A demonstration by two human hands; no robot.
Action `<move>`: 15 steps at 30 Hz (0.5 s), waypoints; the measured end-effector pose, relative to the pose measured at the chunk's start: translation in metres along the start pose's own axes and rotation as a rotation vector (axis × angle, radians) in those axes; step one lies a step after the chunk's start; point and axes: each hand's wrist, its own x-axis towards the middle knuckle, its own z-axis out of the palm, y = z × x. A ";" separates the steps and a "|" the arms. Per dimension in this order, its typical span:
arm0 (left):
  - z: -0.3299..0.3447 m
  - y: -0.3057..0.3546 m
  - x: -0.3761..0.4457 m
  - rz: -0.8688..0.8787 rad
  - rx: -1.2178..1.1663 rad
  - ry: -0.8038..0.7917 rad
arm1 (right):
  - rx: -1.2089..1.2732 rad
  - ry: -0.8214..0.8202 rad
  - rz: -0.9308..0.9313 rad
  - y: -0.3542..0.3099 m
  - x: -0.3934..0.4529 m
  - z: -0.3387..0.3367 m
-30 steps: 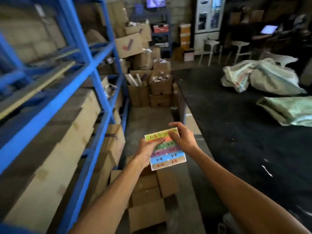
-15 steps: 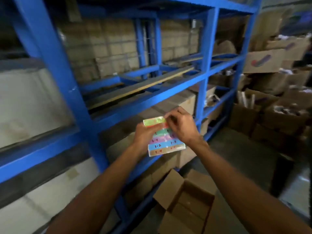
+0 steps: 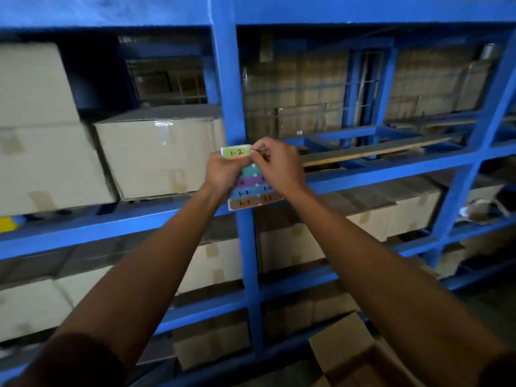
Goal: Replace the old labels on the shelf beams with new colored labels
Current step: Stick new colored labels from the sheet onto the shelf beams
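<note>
I hold a sheet of coloured labels (image 3: 245, 195) in front of the blue shelf rack. Its rows are green, teal, purple, blue and brown with handwritten codes; the top green label (image 3: 236, 152) reads 1-2. My left hand (image 3: 223, 170) grips the sheet's left side. My right hand (image 3: 279, 163) pinches the right end of the green label at the sheet's top edge. Behind the hands run a blue upright post (image 3: 231, 88) and a horizontal shelf beam (image 3: 391, 166). No old label shows on the beams in view.
Cardboard boxes (image 3: 156, 155) fill the shelves at left and below. The bay at right holds a wooden plank (image 3: 374, 152) above more boxes. An open carton (image 3: 360, 356) sits on the floor at lower right. A yellow object (image 3: 7, 223) lies at the left edge.
My view has swung left from the aisle to face the rack squarely. Both hands rose with the sheet, and my right fingers closed onto the top green label's end.
</note>
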 end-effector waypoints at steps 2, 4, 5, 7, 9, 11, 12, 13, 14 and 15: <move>-0.016 0.016 0.005 0.010 0.015 0.030 | 0.026 -0.009 -0.026 -0.019 0.016 0.006; -0.033 0.030 0.010 0.023 0.053 0.071 | 0.056 -0.017 -0.058 -0.038 0.030 0.012; -0.040 0.037 0.012 0.028 0.075 0.094 | 0.071 -0.020 -0.074 -0.046 0.037 0.015; -0.059 0.054 0.016 0.046 0.102 0.136 | 0.109 -0.030 -0.100 -0.067 0.050 0.022; -0.073 0.069 0.020 0.059 0.122 0.149 | 0.148 -0.044 -0.105 -0.085 0.062 0.027; -0.090 0.083 0.024 0.085 0.138 0.171 | 0.163 -0.045 -0.124 -0.103 0.074 0.035; -0.098 0.090 0.026 0.103 0.148 0.178 | 0.163 -0.036 -0.131 -0.113 0.080 0.039; -0.103 0.095 0.028 0.116 0.162 0.178 | 0.160 -0.026 -0.133 -0.119 0.084 0.041; -0.111 0.103 0.031 0.136 0.184 0.191 | 0.158 -0.022 -0.138 -0.129 0.090 0.045; -0.120 0.109 0.034 0.155 0.211 0.206 | 0.158 -0.026 -0.141 -0.140 0.096 0.049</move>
